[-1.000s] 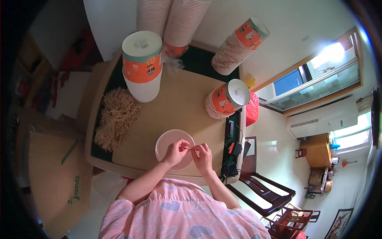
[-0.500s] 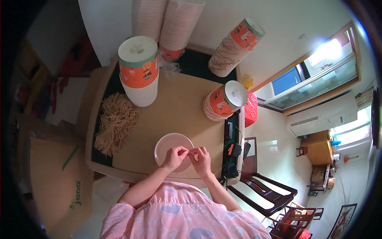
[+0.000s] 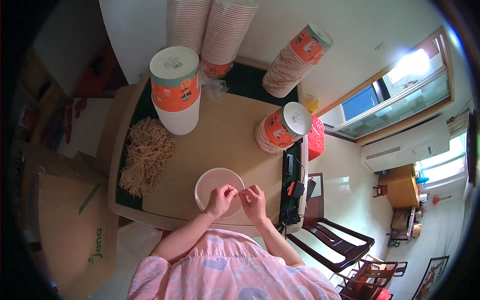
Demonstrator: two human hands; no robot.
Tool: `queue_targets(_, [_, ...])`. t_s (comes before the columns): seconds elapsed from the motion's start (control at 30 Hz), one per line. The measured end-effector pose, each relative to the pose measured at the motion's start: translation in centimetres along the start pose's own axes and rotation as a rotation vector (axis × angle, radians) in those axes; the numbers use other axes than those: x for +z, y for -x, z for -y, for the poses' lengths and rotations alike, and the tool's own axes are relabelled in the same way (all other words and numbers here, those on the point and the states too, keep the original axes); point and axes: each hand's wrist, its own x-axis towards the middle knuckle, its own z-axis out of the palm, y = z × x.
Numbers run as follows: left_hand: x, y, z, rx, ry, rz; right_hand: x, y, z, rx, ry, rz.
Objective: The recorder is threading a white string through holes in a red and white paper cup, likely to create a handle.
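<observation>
Both hands meet over a round, pale, open paper tub (image 3: 206, 184) near the front edge of the table. My left hand (image 3: 219, 201) is closed in a pinch, thumb against forefinger, above the tub's inside. Beside it, my right hand (image 3: 254, 204) is pinched the same way over the tub's right rim. The fingertips of the two hands are close together. Whatever lies between them is too small to make out. To the left lies a heap of beige cord (image 3: 146, 156).
A tall stack of orange-printed paper tubs (image 3: 176, 95) stands upside down at the back left. Shorter tub stacks stand at the right (image 3: 278, 131) and far right (image 3: 297, 62). Black cables and adapters (image 3: 291, 212) line the right edge. A cardboard box (image 3: 75, 220) stands left of the table.
Both hands stay over the tub with their fingers pinched. Only the fingertips have shifted slightly; the things on the table have not moved.
</observation>
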Motion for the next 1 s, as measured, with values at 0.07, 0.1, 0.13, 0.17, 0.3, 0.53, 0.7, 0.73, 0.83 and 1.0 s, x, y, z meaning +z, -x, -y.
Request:
queue_targets(0.07, [0.1, 0.2, -0.6, 0.019, -0.030, 0.025, -0.1, 0.0, -0.1, -0.033, -0.002, -0.021])
queue_targets(0.1, [0.1, 0.3, -0.7, 0.017, -0.030, 0.025, -0.1, -0.1, -0.2, -0.032, -0.003, -0.020])
queue_targets(0.13, [0.0, 0.4, -0.7, 0.032, -0.022, 0.028, -0.2, -0.2, -0.2, -0.096, 0.016, -0.029])
queue_targets(0.17, [0.0, 0.5, -0.7, 0.048, -0.015, 0.031, -0.2, -0.3, -0.2, -0.159, 0.035, -0.037])
queue_targets(0.3, [0.1, 0.4, -0.7, 0.034, 0.020, 0.039, -0.1, 0.1, -0.4, -0.090, 0.001, -0.028])
queue_targets(0.53, [0.0, 0.1, -1.4, -0.084, 0.049, 0.072, -1.6, 0.0, 1.1, -0.030, -0.054, -0.037])
queue_targets(0.7, [0.0, 0.2, -1.8, -0.075, 0.060, 0.090, -1.8, 0.1, 0.8, -0.058, -0.049, 0.001])
queue_targets(0.73, [-0.1, 0.2, -1.8, -0.076, 0.052, 0.095, -1.8, 0.1, 0.7, -0.056, -0.043, 0.004])
queue_targets(0.83, [-0.1, 0.6, -1.4, -0.065, 0.025, 0.095, -1.7, 0.4, 0.4, -0.035, -0.055, -0.007])
queue_targets(1.0, [-0.7, 1.6, -2.5, -0.173, -0.094, 0.267, -1.6, 0.9, 0.0, -0.029, -0.063, -0.062])
